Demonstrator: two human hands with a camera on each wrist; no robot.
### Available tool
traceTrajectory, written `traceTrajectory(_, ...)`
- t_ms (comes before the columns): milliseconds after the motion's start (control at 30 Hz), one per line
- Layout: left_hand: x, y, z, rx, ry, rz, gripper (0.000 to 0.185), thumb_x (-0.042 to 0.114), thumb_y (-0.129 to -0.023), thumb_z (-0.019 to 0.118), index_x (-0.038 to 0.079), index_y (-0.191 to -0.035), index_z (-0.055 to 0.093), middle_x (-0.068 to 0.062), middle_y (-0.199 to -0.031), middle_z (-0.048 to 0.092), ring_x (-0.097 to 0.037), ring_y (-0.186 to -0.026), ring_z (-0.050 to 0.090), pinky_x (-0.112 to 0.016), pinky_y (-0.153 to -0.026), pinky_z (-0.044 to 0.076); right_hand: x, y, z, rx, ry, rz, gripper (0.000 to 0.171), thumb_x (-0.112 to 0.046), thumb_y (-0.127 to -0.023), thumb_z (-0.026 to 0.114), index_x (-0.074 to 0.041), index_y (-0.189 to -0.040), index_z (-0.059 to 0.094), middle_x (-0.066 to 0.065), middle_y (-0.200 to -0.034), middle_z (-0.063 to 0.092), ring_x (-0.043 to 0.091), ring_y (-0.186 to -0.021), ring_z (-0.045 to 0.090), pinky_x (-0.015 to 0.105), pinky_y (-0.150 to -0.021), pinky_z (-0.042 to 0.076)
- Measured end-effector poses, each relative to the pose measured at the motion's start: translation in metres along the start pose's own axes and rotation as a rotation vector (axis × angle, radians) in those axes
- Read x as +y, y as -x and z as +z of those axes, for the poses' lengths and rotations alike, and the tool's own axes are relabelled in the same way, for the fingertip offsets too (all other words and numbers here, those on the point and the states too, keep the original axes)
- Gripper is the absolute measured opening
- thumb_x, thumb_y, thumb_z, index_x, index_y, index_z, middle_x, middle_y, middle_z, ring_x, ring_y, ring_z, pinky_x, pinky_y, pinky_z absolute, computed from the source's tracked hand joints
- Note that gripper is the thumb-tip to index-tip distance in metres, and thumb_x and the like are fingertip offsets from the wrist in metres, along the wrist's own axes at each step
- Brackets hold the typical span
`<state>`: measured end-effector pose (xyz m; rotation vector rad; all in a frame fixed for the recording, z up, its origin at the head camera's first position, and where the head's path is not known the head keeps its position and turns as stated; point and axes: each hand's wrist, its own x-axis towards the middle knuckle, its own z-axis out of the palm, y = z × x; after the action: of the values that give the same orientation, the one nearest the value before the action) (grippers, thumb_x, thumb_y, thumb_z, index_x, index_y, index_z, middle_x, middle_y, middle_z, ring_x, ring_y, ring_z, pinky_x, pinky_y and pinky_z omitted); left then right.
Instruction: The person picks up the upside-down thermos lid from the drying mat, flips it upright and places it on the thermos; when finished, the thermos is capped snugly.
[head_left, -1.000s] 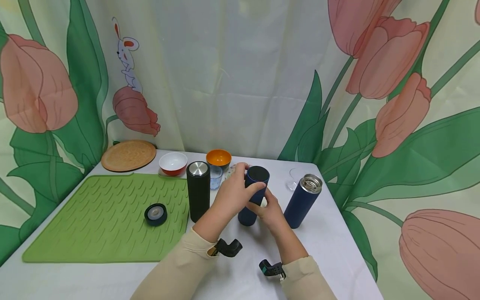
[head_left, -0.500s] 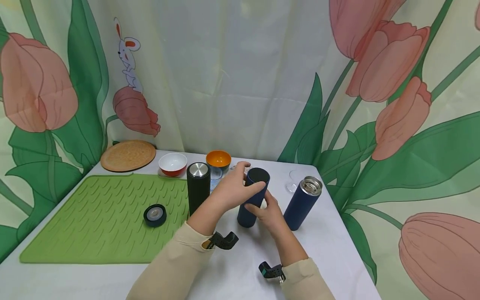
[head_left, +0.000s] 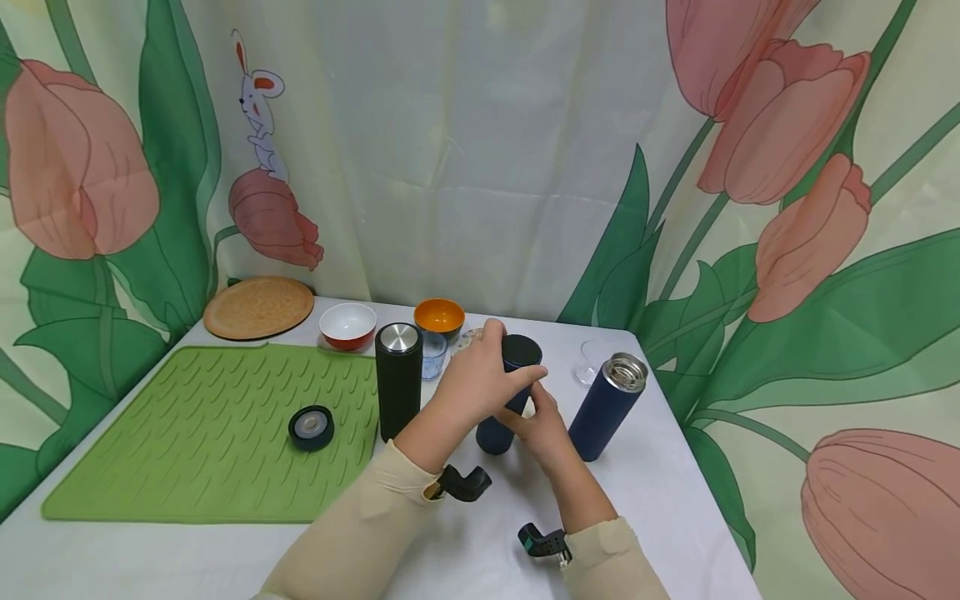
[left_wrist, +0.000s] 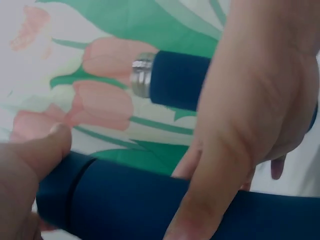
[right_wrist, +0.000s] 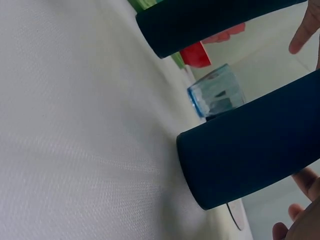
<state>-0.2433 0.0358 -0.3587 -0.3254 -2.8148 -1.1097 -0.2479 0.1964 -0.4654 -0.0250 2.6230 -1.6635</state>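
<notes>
In the head view a dark blue vacuum flask (head_left: 493, 437) with a dark lid stands between my two hands. My left hand (head_left: 474, 377) grips the lid (left_wrist: 62, 189) from the left, its thumb across the near side. Lower down, my right hand (head_left: 542, 427) holds the body from the right. Close to the right hand is a second blue flask (head_left: 606, 413), lidless, its steel mouth bare. A black flask (head_left: 398, 379) with a silver-topped lid stands left of the held one. Whether the held flask's base (right_wrist: 192, 172) touches the table cannot be told.
A loose round dark lid (head_left: 311, 427) lies on the green drying mat (head_left: 202, 442). Along the back are a round wooden board (head_left: 258, 309), a white-and-red bowl (head_left: 347, 322), an orange bowl (head_left: 438, 316), a blue glass (head_left: 432, 357) and a clear glass (head_left: 587, 364).
My left hand has shifted slightly right around the top of the held flask, its thumb reaching farther across. My right hand keeps its hold on the body, almost still.
</notes>
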Motion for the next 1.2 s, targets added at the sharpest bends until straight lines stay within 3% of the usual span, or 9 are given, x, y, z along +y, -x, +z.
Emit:
traceTrajectory(167, -0.009, -0.004, -0.01, -0.086, 0.029, 0.097, 0.072, 0.062, -0.097, 0.068, 0.02, -0.151, 0.047, -0.008, -0.136, 0.064, -0.027, -0.118, 0.065, -0.047, -0.091, 0.061, 0.001, 0.0, -0.001, -0.008, -0.026, -0.028, 0.083, -0.046, -0.089, 0.085, -0.038, -0.16, 0.043, 0.007, -0.174, 0.032, 0.038, -0.166, 0.015, 0.073, -0.128, 0.014)
traceTrajectory(400, -0.014, -0.004, -0.012, -0.152, 0.027, 0.132, 0.067, 0.056, -0.102, 0.063, 0.024, -0.158, 0.045, -0.009, -0.145, 0.062, -0.028, -0.126, 0.062, -0.05, -0.1, 0.058, 0.005, 0.003, 0.001, -0.016, -0.028, 0.011, 0.084, -0.045, -0.09, 0.084, -0.039, -0.161, 0.041, 0.01, -0.174, 0.032, 0.041, -0.165, 0.017, 0.078, -0.125, 0.016)
traceTrajectory(567, -0.002, -0.002, 0.003, -0.07, -0.016, 0.033, 0.091, 0.072, -0.092, 0.067, 0.013, -0.157, 0.04, -0.015, -0.145, 0.062, -0.033, -0.122, 0.067, -0.05, -0.098, 0.061, 0.009, 0.003, 0.002, -0.001, -0.015, 0.0, 0.082, -0.044, -0.09, 0.084, -0.035, -0.161, 0.044, 0.011, -0.175, 0.03, 0.04, -0.165, 0.017, 0.076, -0.126, 0.014)
traceTrajectory(700, 0.011, -0.001, 0.015, 0.018, -0.117, -0.049, 0.103, 0.081, -0.083, 0.071, 0.005, -0.145, 0.04, -0.016, -0.115, 0.069, -0.029, -0.089, 0.073, -0.04, -0.073, 0.064, 0.008, 0.004, 0.001, 0.021, 0.005, -0.017, 0.078, -0.039, -0.09, 0.085, -0.029, -0.158, 0.05, 0.012, -0.173, 0.033, 0.039, -0.164, 0.02, 0.074, -0.127, 0.017)
traceTrajectory(800, 0.013, 0.0, 0.015, 0.048, -0.171, -0.04, 0.096, 0.079, -0.084, 0.072, 0.006, -0.138, 0.042, -0.012, -0.099, 0.067, -0.026, -0.074, 0.068, -0.035, -0.062, 0.058, 0.006, 0.005, 0.002, 0.038, 0.025, -0.014, 0.075, -0.038, -0.088, 0.086, -0.028, -0.155, 0.054, 0.012, -0.172, 0.036, 0.038, -0.163, 0.023, 0.073, -0.126, 0.021)
traceTrajectory(867, 0.011, -0.001, 0.013, 0.045, -0.165, -0.016, 0.09, 0.075, -0.086, 0.073, 0.009, -0.139, 0.044, -0.012, -0.102, 0.069, -0.026, -0.08, 0.07, -0.036, -0.065, 0.059, 0.004, 0.005, 0.001, 0.044, 0.037, -0.007, 0.075, -0.04, -0.087, 0.087, -0.029, -0.154, 0.055, 0.011, -0.171, 0.037, 0.038, -0.162, 0.025, 0.073, -0.126, 0.023)
traceTrajectory(1067, -0.001, -0.005, -0.005, -0.086, -0.072, 0.085, 0.08, 0.065, -0.092, 0.073, 0.022, -0.154, 0.047, -0.012, -0.133, 0.069, -0.03, -0.111, 0.069, -0.044, -0.082, 0.062, 0.0, 0.004, -0.001, 0.03, 0.044, 0.029, 0.082, -0.047, -0.085, 0.087, -0.03, -0.157, 0.051, 0.011, -0.171, 0.038, 0.041, -0.162, 0.027, 0.074, -0.124, 0.025)
traceTrajectory(1200, -0.011, -0.012, -0.021, -0.202, 0.003, 0.152, 0.071, 0.058, -0.095, 0.073, 0.031, -0.156, 0.048, -0.007, -0.136, 0.066, -0.027, -0.117, 0.064, -0.046, -0.09, 0.059, -0.001, 0.003, -0.002, 0.007, 0.021, 0.009, 0.088, -0.049, -0.086, 0.087, -0.034, -0.162, 0.044, 0.008, -0.173, 0.036, 0.04, -0.164, 0.024, 0.074, -0.125, 0.023)
